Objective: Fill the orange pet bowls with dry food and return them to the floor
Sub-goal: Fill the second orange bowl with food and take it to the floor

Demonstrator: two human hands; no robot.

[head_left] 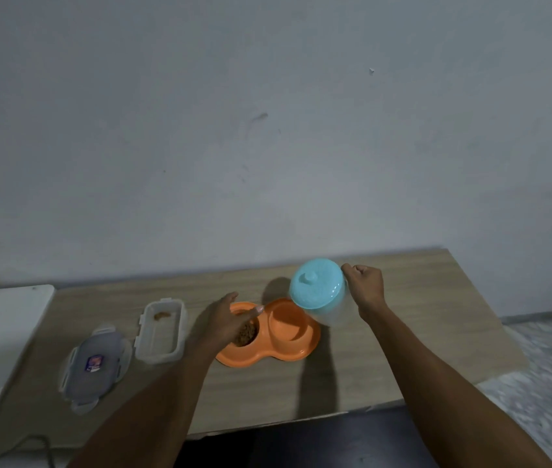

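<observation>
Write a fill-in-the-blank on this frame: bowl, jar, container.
1. Dry food sits in the ____ compartment of the orange bowl.
2. The right hand holds a tilted jar whose lid is ____.
3. The clear container stands ____, its cover lying flat beside it.
Missing words: left; blue; open.

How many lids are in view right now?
2. A grey clip-lock lid lies loose on the table, left of the open clear container; a blue lid sits on the jar that the right hand holds tilted by the orange bowls. None seems hidden.
</observation>
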